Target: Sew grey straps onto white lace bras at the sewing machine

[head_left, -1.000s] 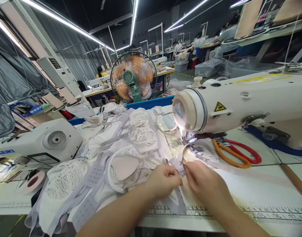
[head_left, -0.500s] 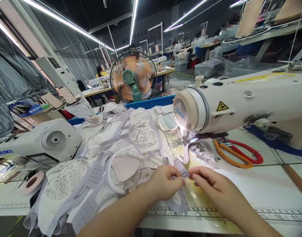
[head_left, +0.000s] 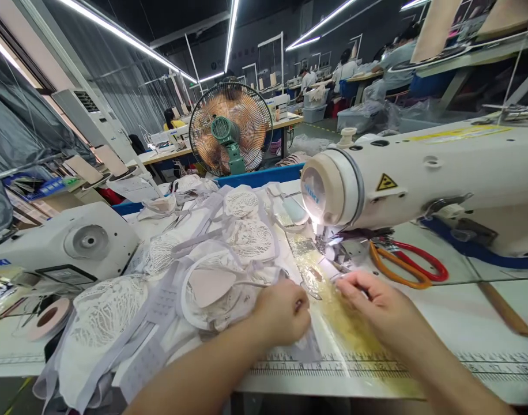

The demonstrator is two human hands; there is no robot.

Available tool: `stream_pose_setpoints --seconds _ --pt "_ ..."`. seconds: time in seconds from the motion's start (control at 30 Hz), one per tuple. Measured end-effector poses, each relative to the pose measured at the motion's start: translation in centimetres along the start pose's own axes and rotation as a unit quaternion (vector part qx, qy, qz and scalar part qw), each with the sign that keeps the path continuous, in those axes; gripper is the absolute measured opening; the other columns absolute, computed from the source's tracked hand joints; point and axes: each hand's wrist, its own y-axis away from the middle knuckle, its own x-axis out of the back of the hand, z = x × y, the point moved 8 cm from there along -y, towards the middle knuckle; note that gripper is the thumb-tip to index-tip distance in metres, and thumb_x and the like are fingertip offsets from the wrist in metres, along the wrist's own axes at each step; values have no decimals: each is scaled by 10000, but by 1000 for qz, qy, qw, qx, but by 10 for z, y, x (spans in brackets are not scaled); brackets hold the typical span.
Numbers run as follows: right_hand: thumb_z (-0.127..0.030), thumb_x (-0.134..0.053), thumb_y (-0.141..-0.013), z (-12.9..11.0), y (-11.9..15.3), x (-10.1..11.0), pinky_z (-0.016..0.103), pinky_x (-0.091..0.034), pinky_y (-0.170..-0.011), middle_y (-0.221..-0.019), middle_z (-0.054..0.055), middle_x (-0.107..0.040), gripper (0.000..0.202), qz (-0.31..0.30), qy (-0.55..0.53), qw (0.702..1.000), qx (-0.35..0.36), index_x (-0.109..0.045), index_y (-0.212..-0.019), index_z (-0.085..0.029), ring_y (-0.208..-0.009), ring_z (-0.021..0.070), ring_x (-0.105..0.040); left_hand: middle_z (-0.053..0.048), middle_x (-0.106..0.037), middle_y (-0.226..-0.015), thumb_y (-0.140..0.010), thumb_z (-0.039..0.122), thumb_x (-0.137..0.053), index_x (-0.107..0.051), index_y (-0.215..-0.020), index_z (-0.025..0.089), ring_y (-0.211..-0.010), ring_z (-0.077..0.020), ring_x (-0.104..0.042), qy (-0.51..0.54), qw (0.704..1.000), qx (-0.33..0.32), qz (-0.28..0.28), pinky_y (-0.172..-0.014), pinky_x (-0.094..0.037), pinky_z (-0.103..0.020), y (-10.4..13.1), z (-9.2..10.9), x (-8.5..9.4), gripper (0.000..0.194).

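My left hand (head_left: 283,311) is curled closed at the right edge of a pile of white lace bras with lavender trim. It grips the nearest bra (head_left: 212,285), whose lavender band (head_left: 309,349) hangs out below the fist. My right hand (head_left: 376,300) is closed in a pinch in front of the sewing machine's needle area. What its fingers hold is too blurred to make out. A pale lavender strip (head_left: 328,270) lies just beyond those fingertips, by the lit presser foot of the sewing machine (head_left: 402,173).
Orange-handled scissors (head_left: 393,268) and red-handled scissors (head_left: 428,259) lie under the machine arm. A wooden-handled tool (head_left: 506,308) is at the right. A printed ruler (head_left: 298,369) runs along the front edge. A second machine (head_left: 82,242) and a tape roll (head_left: 50,320) stand left; a fan (head_left: 232,129) is behind.
My hands, which were together at the lavender strap, have moved apart. The left has drawn slightly left with the bra, and the right has shifted a little right. The view has shifted slightly.
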Motion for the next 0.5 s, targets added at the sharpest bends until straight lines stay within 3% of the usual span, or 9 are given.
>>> stream_pose_setpoints --seconds 0.1,0.17,0.27,0.37,0.5 --pt "-427 -406 -865 -3 18 -21 219 -404 -431 -527 -38 -509 330 -115 -15 993 -19 -489 -617 -225 -482 131 -500 -77 -594 -1016 -688 108 -453 -545 -1058 176 -842 -192 -578 -35 997 -22 70 -748 -483 -332 -1 1 17 387" --pt "-394 -410 -858 -8 28 -27 224 -409 -441 -541 -29 -525 313 -124 -2 992 -4 -472 -601 -226 -497 134 -512 -78 -573 -1151 -710 83 -438 -500 -1149 187 -1002 -193 -561 -21 993 -92 63 -837 -471 -328 0 12 17 455" --pt "-346 -405 -848 -14 35 -31 242 -410 -454 -567 -13 -548 281 -117 32 992 27 -465 -601 -228 -516 145 -532 -43 -580 -1207 -801 142 -447 -532 -1129 213 -1099 -164 -532 -8 984 -176 -17 -907 -441 -290 0 25 4 346" --pt "-325 -399 -850 -12 41 -35 264 -417 -465 -576 -8 -550 275 -138 74 987 28 -448 -595 -233 -514 156 -541 -44 -640 -1062 -840 237 -486 -615 -997 195 -984 -167 -585 -60 981 -167 -75 -832 -462 -269 -3 21 -10 207" --pt "-310 -371 -874 -9 51 -29 267 -475 -500 -675 12 -605 228 -169 54 983 46 -524 -719 -242 -576 162 -595 -30 -639 -932 -836 276 -513 -653 -903 205 -826 -157 -598 -125 978 -140 -92 -718 -452 -259 -6 12 -20 171"
